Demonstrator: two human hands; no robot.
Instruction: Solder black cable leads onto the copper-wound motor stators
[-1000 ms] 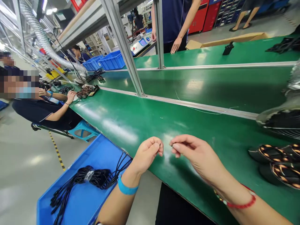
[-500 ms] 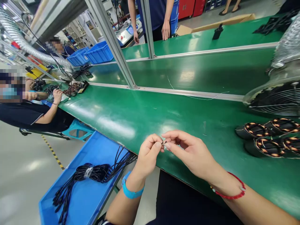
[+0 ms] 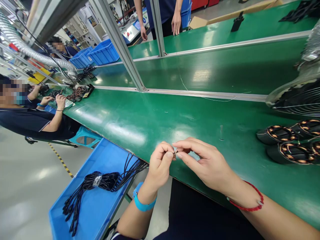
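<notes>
My left hand (image 3: 161,163) is closed in a pinch above the front edge of the green bench, gripping a small dark piece (image 3: 175,152) that looks like a thin wire end. Most of that piece is hidden by the fingers, so its kind does not show. From the right, my right hand (image 3: 205,163) pinches at the same piece with thumb and forefinger, the tips of both hands almost meeting. To the left of my hands, a bundle of black cables (image 3: 107,181), tied with clear film, lies in a blue tray (image 3: 92,213).
Several black cylinders with copper windings (image 3: 287,151) stand at the right on the green bench (image 3: 185,113). Behind them is a wire-guarded fan (image 3: 297,96). An aluminium post (image 3: 122,50) rises from the rail ahead. One co-worker (image 3: 47,113) sits at the left; another person (image 3: 162,16) stands across.
The view has shifted slightly, so the bench things sit a little higher and the tray farther right. My hands keep the same pinch. The seated co-worker's hands have moved.
</notes>
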